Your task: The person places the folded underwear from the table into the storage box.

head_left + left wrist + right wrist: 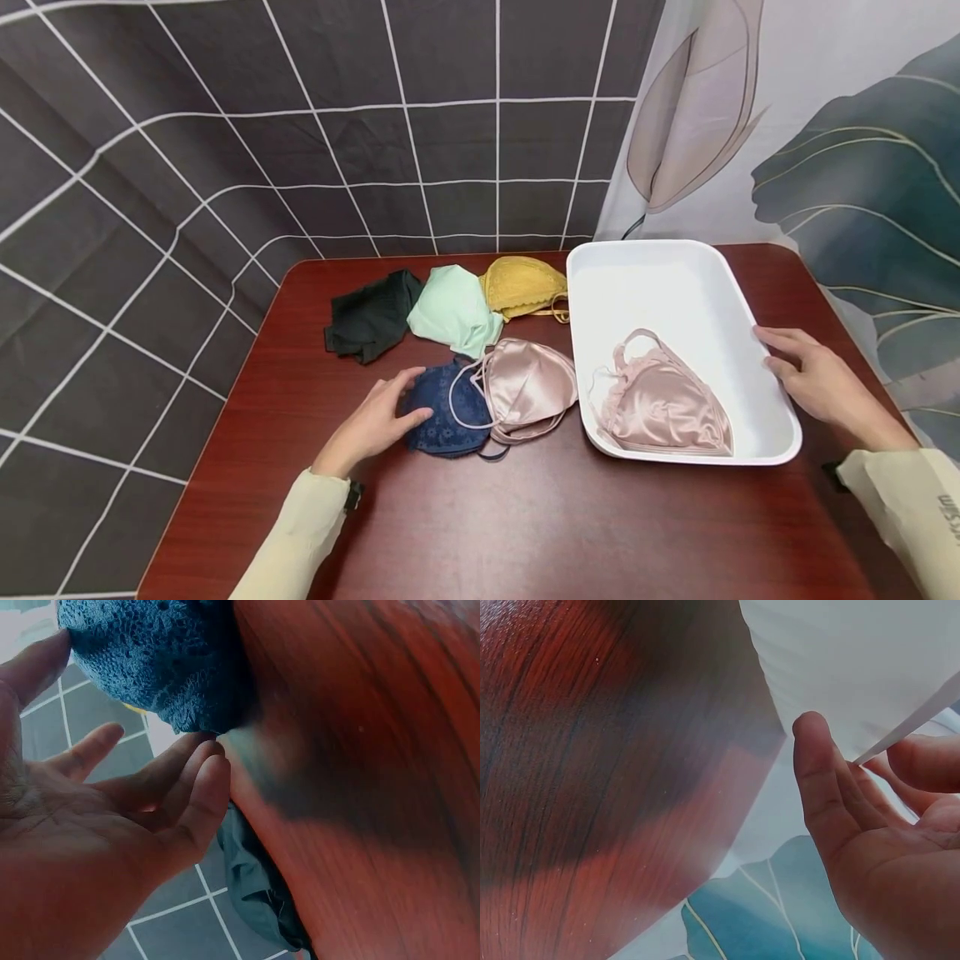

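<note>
My left hand (378,421) is at the left edge of a folded navy lace bra (438,417). Its thumb and fingers are spread apart at the bra's edge; in the left wrist view, the fingertips meet or nearly meet the blue lace (161,664). A pink satin bra (528,383) lies against the navy one, its strap looped over it. My right hand (817,379) holds the right rim of a white tray (731,333); in the right wrist view the rim passes between its digits. Inside the tray, at the near end, rests another pink satin bra (667,408).
Behind, in a row, lie a black folded garment (371,317), a mint green bra (456,308) and a yellow lace bra (525,287) next to the tray. The reddish wooden table (540,525) meets a dark grid-patterned curtain (450,150) at the back and left.
</note>
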Demonstrator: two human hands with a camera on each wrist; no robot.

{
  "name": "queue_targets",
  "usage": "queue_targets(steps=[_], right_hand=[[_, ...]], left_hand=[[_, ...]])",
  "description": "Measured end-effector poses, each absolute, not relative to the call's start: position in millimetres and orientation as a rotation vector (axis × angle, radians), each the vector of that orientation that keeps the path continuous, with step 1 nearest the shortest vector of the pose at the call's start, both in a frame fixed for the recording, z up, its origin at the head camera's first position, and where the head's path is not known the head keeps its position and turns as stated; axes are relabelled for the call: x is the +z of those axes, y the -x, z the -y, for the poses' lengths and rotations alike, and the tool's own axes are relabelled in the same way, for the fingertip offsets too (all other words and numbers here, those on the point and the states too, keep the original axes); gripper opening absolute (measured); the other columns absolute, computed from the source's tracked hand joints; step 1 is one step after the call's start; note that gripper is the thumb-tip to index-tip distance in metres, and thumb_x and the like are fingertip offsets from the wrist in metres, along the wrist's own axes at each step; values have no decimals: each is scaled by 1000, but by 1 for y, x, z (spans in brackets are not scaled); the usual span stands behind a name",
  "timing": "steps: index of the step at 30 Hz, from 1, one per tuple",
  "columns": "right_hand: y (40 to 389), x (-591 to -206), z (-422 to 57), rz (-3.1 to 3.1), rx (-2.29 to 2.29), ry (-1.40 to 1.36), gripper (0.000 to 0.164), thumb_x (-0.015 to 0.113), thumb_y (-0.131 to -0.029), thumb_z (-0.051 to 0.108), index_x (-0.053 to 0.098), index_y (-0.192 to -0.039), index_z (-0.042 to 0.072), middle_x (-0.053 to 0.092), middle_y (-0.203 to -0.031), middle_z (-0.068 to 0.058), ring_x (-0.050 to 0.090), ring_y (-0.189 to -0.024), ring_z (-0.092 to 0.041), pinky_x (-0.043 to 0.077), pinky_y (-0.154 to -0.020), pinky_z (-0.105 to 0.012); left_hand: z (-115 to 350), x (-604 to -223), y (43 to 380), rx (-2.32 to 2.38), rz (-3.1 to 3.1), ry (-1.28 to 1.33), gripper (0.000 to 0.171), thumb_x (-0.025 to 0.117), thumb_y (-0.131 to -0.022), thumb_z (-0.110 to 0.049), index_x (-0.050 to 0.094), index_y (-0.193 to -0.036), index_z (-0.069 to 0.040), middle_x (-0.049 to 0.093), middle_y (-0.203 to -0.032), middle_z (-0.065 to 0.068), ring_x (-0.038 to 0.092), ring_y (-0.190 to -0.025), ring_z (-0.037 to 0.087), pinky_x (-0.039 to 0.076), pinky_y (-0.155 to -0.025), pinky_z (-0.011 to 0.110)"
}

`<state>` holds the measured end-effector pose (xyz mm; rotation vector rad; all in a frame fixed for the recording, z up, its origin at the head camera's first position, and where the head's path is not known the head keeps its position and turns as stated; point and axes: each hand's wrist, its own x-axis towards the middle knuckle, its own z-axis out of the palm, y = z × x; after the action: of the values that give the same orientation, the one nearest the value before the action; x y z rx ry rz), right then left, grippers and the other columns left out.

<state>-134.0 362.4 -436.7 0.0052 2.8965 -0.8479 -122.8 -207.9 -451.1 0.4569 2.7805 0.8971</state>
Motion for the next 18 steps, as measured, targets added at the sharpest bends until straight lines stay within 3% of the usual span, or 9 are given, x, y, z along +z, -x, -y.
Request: queue_targets(steps=[9, 18], right_hand=[[134, -437, -361, -2904, -839, -8, 53, 50, -96, 9, 29, -144, -2, 29, -137, -35, 34, -113, -57, 35, -84, -68], [135, -438, -361, -2911, -838, -9, 54, 50, -96, 9, 29, -144, -2, 29, -137, -34, 33, -114, -55, 34, -84, -68]], left_hand=[[203, -451, 122, 796, -2767, -375, 74, 70, -82, -46, 38, -142, -18, 53, -127, 13, 46, -117, 32, 39, -93, 52], [194, -449, 121, 741, -2821, -326, 73, 73, -81, -37, 39, -141, -14, 53, -130, 17, 51, -115, 37, 40, -93, 52]])
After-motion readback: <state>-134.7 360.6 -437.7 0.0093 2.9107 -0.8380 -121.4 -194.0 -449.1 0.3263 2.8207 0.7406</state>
